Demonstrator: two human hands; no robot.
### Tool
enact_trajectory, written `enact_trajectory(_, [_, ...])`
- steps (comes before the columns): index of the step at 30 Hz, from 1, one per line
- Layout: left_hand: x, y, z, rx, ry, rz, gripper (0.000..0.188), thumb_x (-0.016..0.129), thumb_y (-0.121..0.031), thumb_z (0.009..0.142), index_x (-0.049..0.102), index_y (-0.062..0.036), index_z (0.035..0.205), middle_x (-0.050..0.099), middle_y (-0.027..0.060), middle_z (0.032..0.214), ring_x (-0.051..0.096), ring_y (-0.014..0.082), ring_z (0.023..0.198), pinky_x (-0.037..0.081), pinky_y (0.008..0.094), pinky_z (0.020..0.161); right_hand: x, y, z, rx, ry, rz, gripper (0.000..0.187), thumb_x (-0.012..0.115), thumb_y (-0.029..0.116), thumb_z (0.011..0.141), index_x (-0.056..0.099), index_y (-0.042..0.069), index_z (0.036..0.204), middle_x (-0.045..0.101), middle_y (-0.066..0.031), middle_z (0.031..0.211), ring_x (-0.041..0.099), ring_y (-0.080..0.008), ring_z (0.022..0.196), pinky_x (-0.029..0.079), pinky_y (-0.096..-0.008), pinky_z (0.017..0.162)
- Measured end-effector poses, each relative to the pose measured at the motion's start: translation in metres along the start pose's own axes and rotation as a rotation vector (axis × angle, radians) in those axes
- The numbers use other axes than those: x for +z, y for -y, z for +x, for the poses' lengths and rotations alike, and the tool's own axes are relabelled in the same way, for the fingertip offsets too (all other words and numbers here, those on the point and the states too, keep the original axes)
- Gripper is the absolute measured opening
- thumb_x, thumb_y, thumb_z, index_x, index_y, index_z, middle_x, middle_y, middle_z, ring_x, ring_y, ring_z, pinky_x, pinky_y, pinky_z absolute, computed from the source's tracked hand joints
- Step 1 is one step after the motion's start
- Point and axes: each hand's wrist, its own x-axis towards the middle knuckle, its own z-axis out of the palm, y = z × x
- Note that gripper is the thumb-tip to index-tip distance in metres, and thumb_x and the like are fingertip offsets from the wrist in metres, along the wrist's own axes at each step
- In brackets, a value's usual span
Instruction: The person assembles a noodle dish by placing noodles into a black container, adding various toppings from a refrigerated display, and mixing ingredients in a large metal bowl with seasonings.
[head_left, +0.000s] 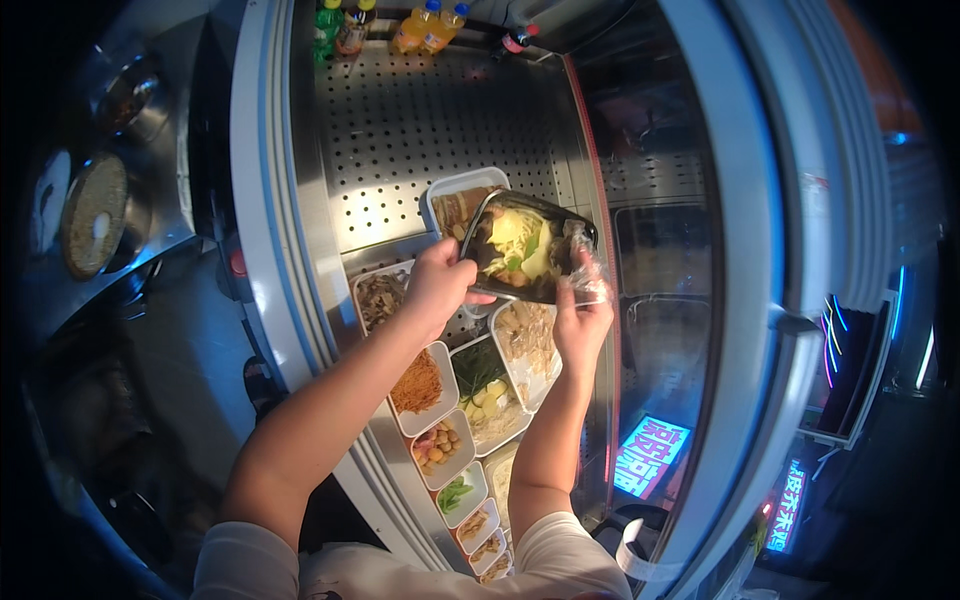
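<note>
Above the display case I hold a black food tray [483, 236] with both hands. Yellow pieces, pale shreds and green slices [520, 250] lie inside, beside dark pieces. My left hand [440, 285] is closed on the tray's lower left corner, thumb at the rim. At the right end, the fingers of my right hand [582, 325] are closed on the tray, with crinkled clear plastic [590, 285] around them. Whether that plastic is a glove or a wrap I cannot tell. Behind the tray, partly hidden, is a white tub [437, 187] of brown food.
White tubs fill the near part of the case: orange shreds [417, 383], pale slices [527, 335], dark greens [478, 368], small round pieces [437, 447]. Bottles [428, 28] stand on the perforated metal shelf [440, 110] at the back. The case's glass side [655, 230] rises at right.
</note>
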Motion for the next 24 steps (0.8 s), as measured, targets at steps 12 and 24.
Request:
enact_trajectory(12, [-0.153, -0.039, -0.207, 0.064, -0.091, 0.007, 0.033, 0.049, 0.002, 0.089, 0.058, 0.0030, 0.121, 0.068, 0.0163, 0.111, 0.071, 0.0294, 0.096, 0.067, 0.0421, 0.078, 0.032, 0.213, -0.123, 0.138, 0.127, 0.322, 0.046, 0.064, -0.009, 0.092, 0.059, -0.001, 0.138, 0.070, -0.0197, 0.126, 0.071, -0.0286, 0.109, 0.060, -0.0371, 0.084])
enact_trajectory(24, [-0.305, -0.067, -0.393, 0.097, -0.394, -0.094, 0.054, 0.048, 0.009, 0.084, 0.051, -0.0040, 0.136, 0.063, 0.0179, 0.128, 0.068, 0.0343, 0.110, 0.064, 0.0494, 0.085, 0.000, 0.316, -0.226, 0.034, 0.290, 0.081, 0.038, 0.076, 0.024, 0.090, 0.064, 0.007, 0.121, 0.058, -0.0202, 0.124, 0.067, -0.0401, 0.100, 0.056, -0.0461, 0.086])
